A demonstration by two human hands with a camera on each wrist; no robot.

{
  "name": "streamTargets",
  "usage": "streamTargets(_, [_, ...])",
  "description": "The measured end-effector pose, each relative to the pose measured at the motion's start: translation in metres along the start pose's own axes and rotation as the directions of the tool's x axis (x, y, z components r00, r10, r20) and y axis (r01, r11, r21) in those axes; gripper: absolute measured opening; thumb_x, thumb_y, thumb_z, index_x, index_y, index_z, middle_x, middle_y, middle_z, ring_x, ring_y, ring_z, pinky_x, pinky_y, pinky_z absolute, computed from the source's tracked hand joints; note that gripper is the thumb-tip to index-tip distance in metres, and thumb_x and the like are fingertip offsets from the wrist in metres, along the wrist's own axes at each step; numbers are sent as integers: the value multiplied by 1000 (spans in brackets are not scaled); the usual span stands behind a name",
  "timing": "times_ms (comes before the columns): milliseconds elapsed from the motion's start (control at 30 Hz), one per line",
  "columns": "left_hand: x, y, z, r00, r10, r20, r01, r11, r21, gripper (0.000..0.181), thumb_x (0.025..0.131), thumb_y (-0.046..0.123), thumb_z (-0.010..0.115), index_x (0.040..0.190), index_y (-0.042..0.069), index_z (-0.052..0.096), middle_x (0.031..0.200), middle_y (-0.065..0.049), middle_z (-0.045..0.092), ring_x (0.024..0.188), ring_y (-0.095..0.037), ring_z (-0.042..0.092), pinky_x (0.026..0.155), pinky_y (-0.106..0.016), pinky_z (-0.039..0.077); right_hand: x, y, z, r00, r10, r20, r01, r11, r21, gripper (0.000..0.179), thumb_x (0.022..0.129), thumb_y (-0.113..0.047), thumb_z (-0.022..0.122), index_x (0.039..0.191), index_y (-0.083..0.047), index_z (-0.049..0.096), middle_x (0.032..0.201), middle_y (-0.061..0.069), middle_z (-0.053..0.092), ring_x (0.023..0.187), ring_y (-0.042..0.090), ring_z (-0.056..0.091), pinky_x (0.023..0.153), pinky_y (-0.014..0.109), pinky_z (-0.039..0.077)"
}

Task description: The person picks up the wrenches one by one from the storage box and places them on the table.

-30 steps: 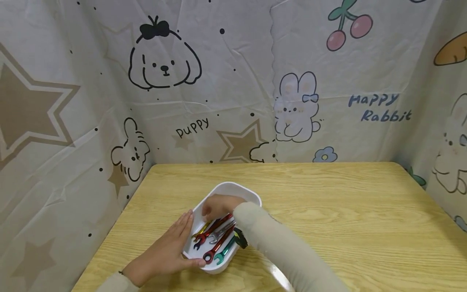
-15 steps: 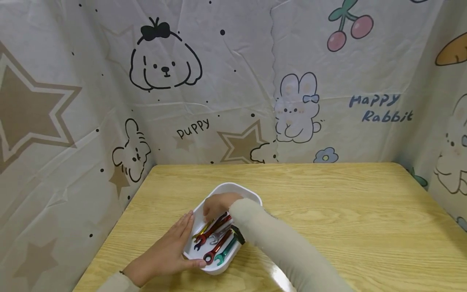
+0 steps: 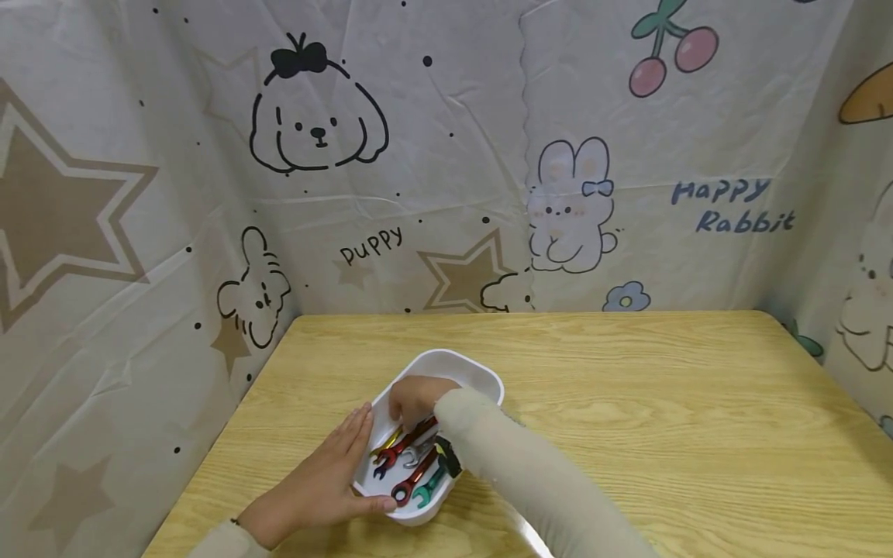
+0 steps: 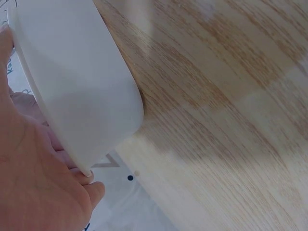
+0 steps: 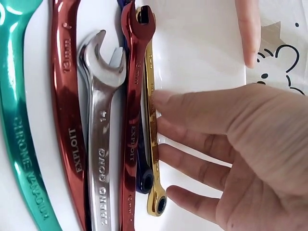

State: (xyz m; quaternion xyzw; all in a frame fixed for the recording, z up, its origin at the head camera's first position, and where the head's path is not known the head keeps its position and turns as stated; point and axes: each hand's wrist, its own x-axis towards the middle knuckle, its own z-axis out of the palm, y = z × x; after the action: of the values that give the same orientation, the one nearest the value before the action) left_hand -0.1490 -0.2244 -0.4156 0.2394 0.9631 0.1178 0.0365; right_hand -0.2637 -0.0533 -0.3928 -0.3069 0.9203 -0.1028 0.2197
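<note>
Though multicoloured, six wrenches (image 5: 101,130) (two red)

Left hand (image 3: 314,477) is held with fingers (image 3: 349,432) straight, thumb (image 3: 370,505) spread wide. Right arm (image 3: 537,469) is stretched forward; right hand (image 3: 415,395) is lowered, its thumb kept apart from the fingertips (image 5: 175,195).
</note>
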Motion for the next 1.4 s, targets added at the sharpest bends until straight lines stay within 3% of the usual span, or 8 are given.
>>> streamTargets(200, [0, 1, -1, 1000, -10, 8, 10, 1000, -2, 118, 75, 76, 58, 150, -5, 16, 159, -19, 8, 146, -35, 12, 115, -50, 19, -1, -2, 2, 1000, 9, -30, -10, 999, -34, 21, 77, -4, 77, 97, -14, 75, 93, -4, 68, 77, 10, 55, 69, 22, 48])
streamTargets(400, [1, 0, 0, 1000, -13, 14, 13, 1000, 1, 119, 74, 78, 56, 151, -4, 15, 159, -18, 8, 146, -34, 11, 115, -50, 20, -2, -3, 2, 1000, -6, -17, 4, 995, -101, 14, 73, -1, 77, 80, -13, 72, 76, -5, 60, 68, 10, 53, 58, 21, 44])
streamTargets(767, [0, 2, 0, 1000, -7, 10, 7, 1000, -6, 119, 74, 77, 58, 150, -5, 16, 159, -19, 9, 145, -37, 13, 115, -51, 20, -6, -5, 3, 1000, -9, 4, 9, 983, -183, 13, 76, -4, 76, 73, -15, 70, 70, -7, 58, 63, 8, 50, 54, 20, 41])
streamTargets(1067, [1, 2, -1, 1000, -16, 16, 16, 1000, -11, 119, 74, 75, 60, 151, -4, 15, 159, -19, 9, 146, -35, 12, 115, -50, 19, -13, -8, 1, 1000, 22, -23, -25, 981, -190, 23, 74, -2, 78, 87, -18, 68, 82, -8, 61, 75, 9, 53, 66, 22, 45])
streamTargets(1400, [1, 1, -1, 1000, -19, 21, 19, 1000, -10, 119, 74, 76, 59, 151, -4, 15, 159, -19, 8, 145, -36, 13, 115, -50, 20, -15, -7, 2, 1000, 18, -2, -18, 986, -165, 21, 75, 0, 75, 85, -16, 67, 75, -7, 57, 70, 9, 51, 61, 21, 43])
